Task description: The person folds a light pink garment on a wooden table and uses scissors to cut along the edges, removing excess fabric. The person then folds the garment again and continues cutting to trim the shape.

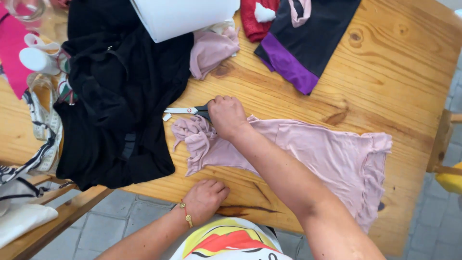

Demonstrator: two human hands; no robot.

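At the far left, a white spool and patterned straps lie at the table's edge. Next to them a black garment spreads over the wooden table, with a white sheet above it.

The left hand rests near the table's front edge, knuckles up, fingers curled loosely under, holding nothing; a thin bracelet circles its wrist.

The right arm reaches forward across the pink cloth. The right hand is closed around the dark handles of the scissors, whose blades point left, lying flat just above the cloth's bunched left end. The cloth lies spread toward the right, flat on the wood.

Further back sit a pink scrap, a red cloth and a black-and-purple piece.
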